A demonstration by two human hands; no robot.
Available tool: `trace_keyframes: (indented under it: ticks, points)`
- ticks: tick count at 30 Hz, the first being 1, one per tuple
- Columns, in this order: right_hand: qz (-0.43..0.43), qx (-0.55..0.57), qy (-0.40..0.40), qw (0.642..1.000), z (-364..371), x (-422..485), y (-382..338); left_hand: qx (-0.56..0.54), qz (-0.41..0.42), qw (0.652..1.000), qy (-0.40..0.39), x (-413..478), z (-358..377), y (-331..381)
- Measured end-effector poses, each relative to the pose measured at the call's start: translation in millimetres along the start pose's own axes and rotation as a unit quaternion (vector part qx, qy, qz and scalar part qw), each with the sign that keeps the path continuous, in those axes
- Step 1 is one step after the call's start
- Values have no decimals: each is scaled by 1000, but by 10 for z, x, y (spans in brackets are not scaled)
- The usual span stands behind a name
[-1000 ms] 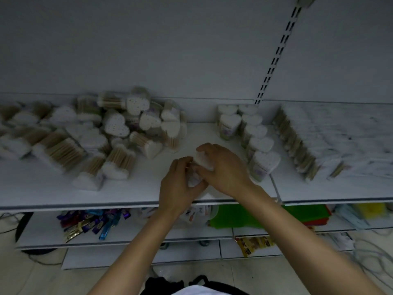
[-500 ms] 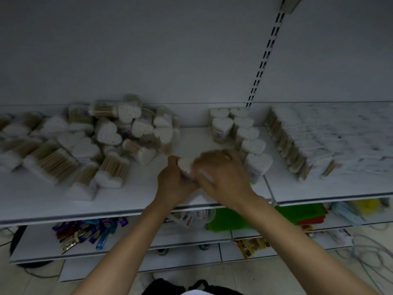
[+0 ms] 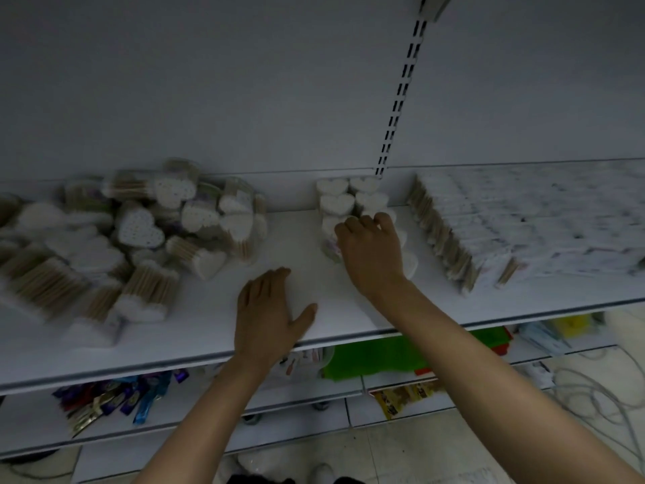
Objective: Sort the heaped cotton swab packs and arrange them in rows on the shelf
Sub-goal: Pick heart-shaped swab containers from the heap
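Note:
A heap of heart-shaped cotton swab packs (image 3: 139, 235) lies on the left of the white shelf (image 3: 209, 326). Two rows of upright heart packs (image 3: 336, 202) stand at the shelf's middle back. My right hand (image 3: 370, 249) grips a heart pack (image 3: 330, 241) from above at the front of the left row; most of that pack is hidden by my fingers. My left hand (image 3: 268, 312) hovers over the shelf's front with its fingers relaxed and holds nothing.
Flat white swab packs (image 3: 506, 225) stand in tight rows on the right shelf section. A slotted upright (image 3: 401, 89) divides the back wall. Lower shelves hold coloured items (image 3: 115, 399) and a green package (image 3: 377, 358). Cables (image 3: 593, 396) lie on the floor.
Both hands held one pack together near the shelf front. My right hand has since carried it back to the rows, and my left hand has let go and drifted left.

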State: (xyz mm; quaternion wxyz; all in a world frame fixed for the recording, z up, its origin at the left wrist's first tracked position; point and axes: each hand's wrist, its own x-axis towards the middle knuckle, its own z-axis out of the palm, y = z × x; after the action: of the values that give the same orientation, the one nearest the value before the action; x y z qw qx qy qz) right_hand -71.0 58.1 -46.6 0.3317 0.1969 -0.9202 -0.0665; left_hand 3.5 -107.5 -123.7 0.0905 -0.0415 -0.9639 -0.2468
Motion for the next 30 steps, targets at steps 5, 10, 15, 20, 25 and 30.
trace_keyframes:
  ticks: [5,10,15,20,25,30]
  points:
    - [-7,8,-5,1000,66,63,54,5,-9,1000,13,4,2,-19]
    - [13,2,-22,1000,64,55,57,-15,-8,999,28,27,8,-8]
    - [14,94,-28,995,-13,-49,-196,-168,-46,980,93,-27,-68,27]
    - [23,268,-176,947,-151,-8,-654,-281,-107,934,193,-107,-294,-36]
    - [9,332,-169,928,-72,500,-957,-278,-108,929,217,-239,-530,-261]
    - [12,320,-165,933,199,402,-1190,-273,-106,935,202,-254,-679,-383]
